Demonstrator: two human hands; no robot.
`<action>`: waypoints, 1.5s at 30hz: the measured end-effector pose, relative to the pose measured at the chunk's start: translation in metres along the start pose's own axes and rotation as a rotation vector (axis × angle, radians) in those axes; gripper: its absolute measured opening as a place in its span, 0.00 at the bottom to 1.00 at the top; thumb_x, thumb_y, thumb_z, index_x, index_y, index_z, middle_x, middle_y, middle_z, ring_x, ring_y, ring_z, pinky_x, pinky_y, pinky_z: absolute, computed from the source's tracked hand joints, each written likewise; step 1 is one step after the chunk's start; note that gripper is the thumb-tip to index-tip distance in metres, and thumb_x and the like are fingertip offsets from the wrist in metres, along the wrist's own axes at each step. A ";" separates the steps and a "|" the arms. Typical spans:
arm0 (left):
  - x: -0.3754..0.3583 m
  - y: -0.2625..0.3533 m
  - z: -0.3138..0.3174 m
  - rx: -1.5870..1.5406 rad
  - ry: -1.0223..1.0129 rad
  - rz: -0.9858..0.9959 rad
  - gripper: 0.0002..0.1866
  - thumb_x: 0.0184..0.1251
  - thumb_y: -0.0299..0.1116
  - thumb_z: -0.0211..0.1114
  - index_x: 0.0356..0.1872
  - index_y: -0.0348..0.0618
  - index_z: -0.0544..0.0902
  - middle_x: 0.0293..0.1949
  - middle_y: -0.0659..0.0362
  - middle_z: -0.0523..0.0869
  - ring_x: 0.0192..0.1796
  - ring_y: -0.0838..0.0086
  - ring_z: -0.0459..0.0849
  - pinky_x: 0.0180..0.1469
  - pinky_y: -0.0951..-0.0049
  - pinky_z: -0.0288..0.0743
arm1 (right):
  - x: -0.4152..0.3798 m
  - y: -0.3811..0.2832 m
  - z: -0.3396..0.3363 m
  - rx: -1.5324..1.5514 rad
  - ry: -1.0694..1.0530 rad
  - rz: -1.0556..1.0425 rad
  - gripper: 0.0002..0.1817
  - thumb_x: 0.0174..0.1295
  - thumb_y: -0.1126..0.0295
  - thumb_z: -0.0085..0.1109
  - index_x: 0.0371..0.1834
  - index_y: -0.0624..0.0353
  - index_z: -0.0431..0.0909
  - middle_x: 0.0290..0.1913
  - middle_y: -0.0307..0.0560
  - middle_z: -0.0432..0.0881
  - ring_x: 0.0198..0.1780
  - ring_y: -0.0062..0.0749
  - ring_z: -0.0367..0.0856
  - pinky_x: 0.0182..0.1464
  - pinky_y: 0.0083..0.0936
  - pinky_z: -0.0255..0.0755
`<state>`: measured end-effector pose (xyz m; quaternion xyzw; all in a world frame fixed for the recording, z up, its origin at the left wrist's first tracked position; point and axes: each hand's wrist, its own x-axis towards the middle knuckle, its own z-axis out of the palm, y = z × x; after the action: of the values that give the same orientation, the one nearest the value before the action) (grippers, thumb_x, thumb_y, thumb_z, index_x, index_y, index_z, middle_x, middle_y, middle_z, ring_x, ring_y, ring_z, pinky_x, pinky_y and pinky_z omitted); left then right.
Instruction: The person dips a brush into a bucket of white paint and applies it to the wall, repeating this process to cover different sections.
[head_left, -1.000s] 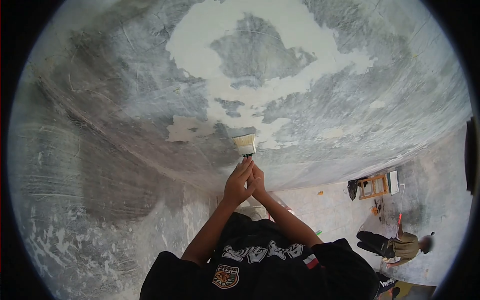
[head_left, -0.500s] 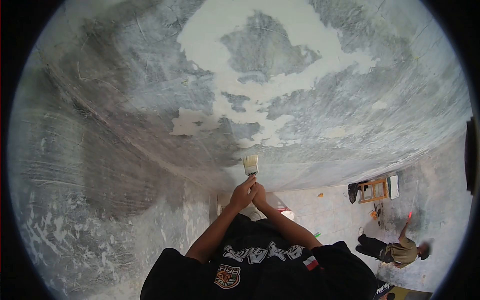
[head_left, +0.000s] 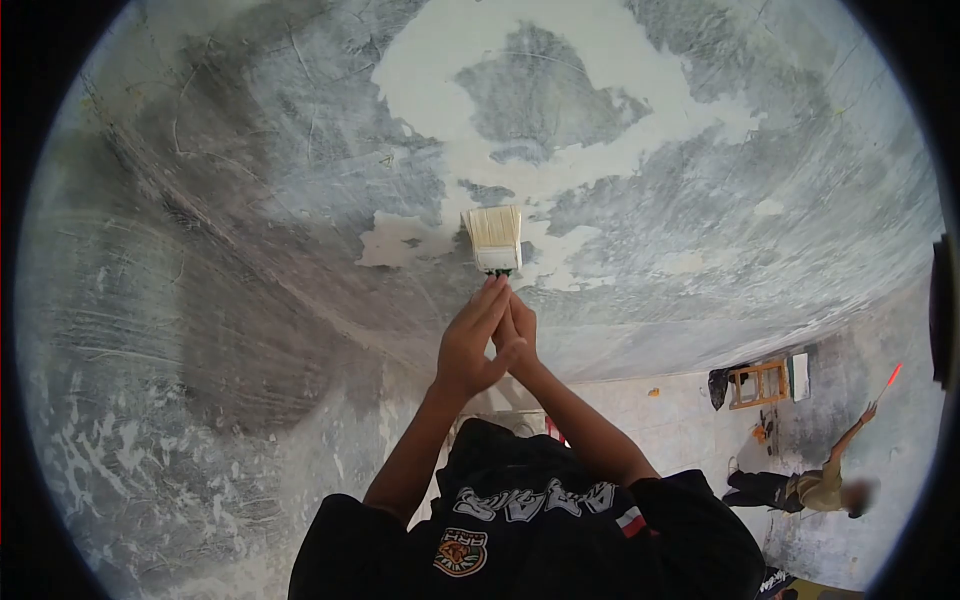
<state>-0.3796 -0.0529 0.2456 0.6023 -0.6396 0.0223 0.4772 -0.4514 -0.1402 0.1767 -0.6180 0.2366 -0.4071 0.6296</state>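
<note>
A wide paintbrush [head_left: 494, 242] with pale bristles points upward in front of the patchy grey wall [head_left: 620, 250]. Its green-tipped handle disappears between my two hands, so most of it is hidden. My left hand [head_left: 468, 345] presses along one side of the handle, fingers straight and together, thumb sticking out. On the other side, my right hand [head_left: 520, 325] closes against the handle, its fingers partly covered by the left. Whether the bristles touch the wall cannot be told. Uneven white patches [head_left: 420, 90] spread over the wall above and around the brush.
A rough side wall [head_left: 250, 470] meets the front wall at a corner on my left. To the right, another person [head_left: 820, 490] reaches toward a wall with a red-tipped long tool [head_left: 893, 378]. A wooden frame [head_left: 758, 385] and black bag [head_left: 718, 388] are near the pale floor [head_left: 660, 425].
My hands and the paintbrush have risen and look larger. My left thumb now stands away from the fingers. The other person's arm and tool have moved farther up and right.
</note>
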 end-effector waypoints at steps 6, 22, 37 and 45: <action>-0.037 -0.055 0.064 0.074 -0.055 -0.056 0.30 0.73 0.43 0.64 0.68 0.30 0.76 0.72 0.44 0.76 0.76 0.51 0.71 0.76 0.53 0.63 | 0.002 0.105 -0.019 0.048 0.057 0.072 0.18 0.82 0.56 0.49 0.55 0.61 0.79 0.38 0.34 0.81 0.36 0.17 0.76 0.37 0.20 0.72; -0.118 -0.099 0.127 0.027 -0.181 -0.208 0.30 0.75 0.44 0.61 0.70 0.31 0.75 0.73 0.44 0.74 0.76 0.53 0.71 0.76 0.54 0.63 | -0.049 0.200 -0.043 -0.350 0.085 0.036 0.19 0.79 0.54 0.48 0.50 0.60 0.80 0.38 0.52 0.87 0.39 0.41 0.87 0.43 0.37 0.78; -0.124 -0.030 0.090 -0.025 -0.250 -0.288 0.34 0.76 0.46 0.61 0.71 0.26 0.70 0.76 0.37 0.67 0.79 0.48 0.64 0.79 0.53 0.57 | -0.091 0.128 -0.045 -0.135 0.020 0.254 0.20 0.79 0.56 0.48 0.49 0.62 0.82 0.39 0.57 0.89 0.38 0.45 0.87 0.41 0.40 0.77; -0.087 -0.067 0.111 0.097 -0.303 -0.208 0.37 0.74 0.48 0.61 0.73 0.26 0.68 0.77 0.37 0.65 0.80 0.46 0.62 0.79 0.47 0.54 | -0.032 0.155 -0.048 -0.224 0.094 0.170 0.21 0.77 0.52 0.51 0.51 0.60 0.82 0.40 0.56 0.90 0.39 0.44 0.89 0.42 0.39 0.78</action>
<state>-0.4071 -0.0729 0.0930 0.6839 -0.6366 -0.0870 0.3456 -0.4733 -0.1568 0.0132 -0.6425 0.3611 -0.3519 0.5770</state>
